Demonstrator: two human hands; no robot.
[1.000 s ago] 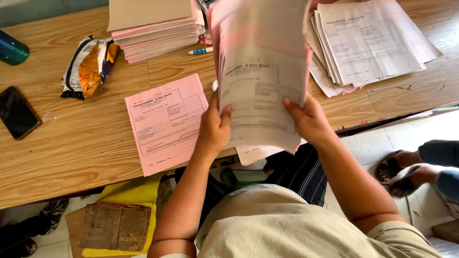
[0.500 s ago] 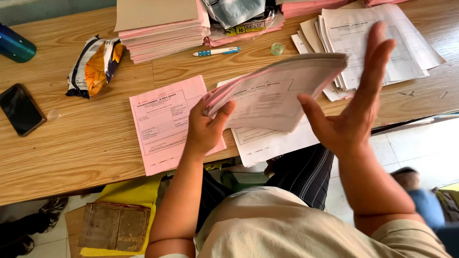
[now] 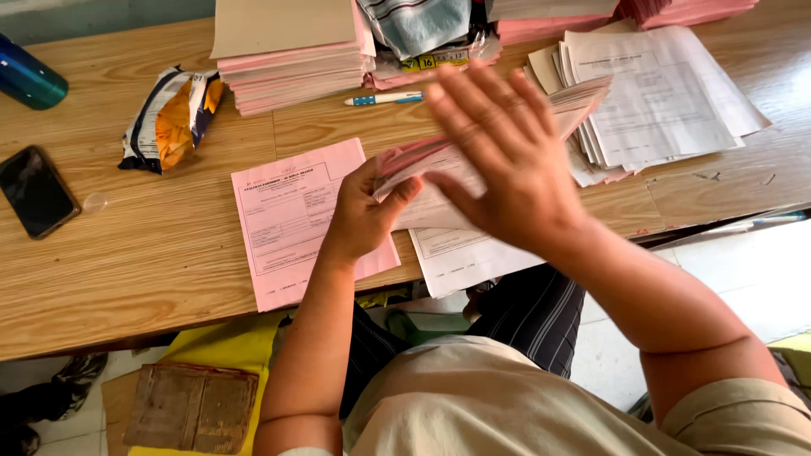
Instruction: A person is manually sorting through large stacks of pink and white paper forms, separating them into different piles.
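My left hand (image 3: 365,213) grips the near edge of a sheaf of pink and white forms (image 3: 583,95) held flat just above the wooden table (image 3: 127,270). Over that sheaf my right hand (image 3: 505,156) is spread, fingers apart and blurred, palm down on the top sheet. A single pink form (image 3: 291,221) lies on the table left of my left hand. A white form (image 3: 469,255) sits under the sheaf and sticks out over the table's near edge.
A spread stack of white papers (image 3: 667,97) lies at the right. Pink form piles (image 3: 291,63) stand at the back, with a blue-and-white pen (image 3: 384,99) beside them. Snack packet (image 3: 173,114), black phone (image 3: 35,192) and blue bottle (image 3: 29,78) lie left.
The sheaf was held upright in both hands, then tipped down to lie flat above the table. My right hand let go of it and now comes down open on top.
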